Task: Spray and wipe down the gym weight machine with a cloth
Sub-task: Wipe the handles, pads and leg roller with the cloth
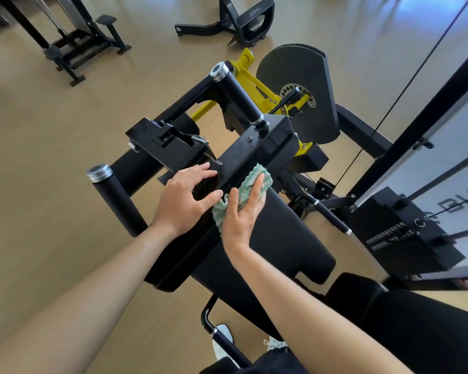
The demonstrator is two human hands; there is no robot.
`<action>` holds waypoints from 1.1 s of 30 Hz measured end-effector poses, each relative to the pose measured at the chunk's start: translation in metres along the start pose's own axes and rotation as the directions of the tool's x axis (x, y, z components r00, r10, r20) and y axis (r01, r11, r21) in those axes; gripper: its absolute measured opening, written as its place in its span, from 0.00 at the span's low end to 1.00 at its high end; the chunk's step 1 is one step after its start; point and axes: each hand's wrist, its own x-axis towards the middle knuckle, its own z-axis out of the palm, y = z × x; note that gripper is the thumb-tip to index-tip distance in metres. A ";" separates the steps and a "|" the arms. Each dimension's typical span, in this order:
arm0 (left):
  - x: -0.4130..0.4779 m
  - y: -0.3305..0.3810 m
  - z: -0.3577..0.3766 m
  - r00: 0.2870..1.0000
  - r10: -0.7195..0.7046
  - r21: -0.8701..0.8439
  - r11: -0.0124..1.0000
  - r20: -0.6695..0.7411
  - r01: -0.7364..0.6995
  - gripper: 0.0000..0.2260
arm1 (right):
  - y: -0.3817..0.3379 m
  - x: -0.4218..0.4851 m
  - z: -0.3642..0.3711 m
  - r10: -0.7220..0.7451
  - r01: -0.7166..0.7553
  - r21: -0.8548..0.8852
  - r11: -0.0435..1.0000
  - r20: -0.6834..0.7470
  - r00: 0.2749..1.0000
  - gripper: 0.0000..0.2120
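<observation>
Black machine frame bears right hand flat on cloth, left hand spread

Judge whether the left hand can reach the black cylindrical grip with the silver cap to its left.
Probably yes: the left hand holds nothing, and nothing stands between it and the black cylindrical grip.

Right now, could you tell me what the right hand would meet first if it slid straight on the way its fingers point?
The right hand, flat on the cloth, would likely meet the base of the grip; depth is unclear.
</observation>
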 end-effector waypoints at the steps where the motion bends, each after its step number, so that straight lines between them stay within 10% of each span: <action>1: 0.000 0.000 0.000 1.000 0.000 0.001 1.000 0.000 0.000 0.23 | 0.003 -0.011 0.002 -0.001 0.001 -0.002 1.000 0.023 1.000 0.33; 19: -0.001 -0.002 0.001 0.997 0.072 0.062 0.996 -0.014 -0.071 0.22 | -0.008 0.002 0.006 -0.038 0.032 -0.067 0.997 -0.092 0.995 0.30; 33: -0.020 -0.003 -0.008 0.983 0.163 0.015 0.986 0.091 -0.165 0.21 | 0.032 -0.143 0.035 0.069 -0.051 -0.198 0.979 0.087 0.994 0.38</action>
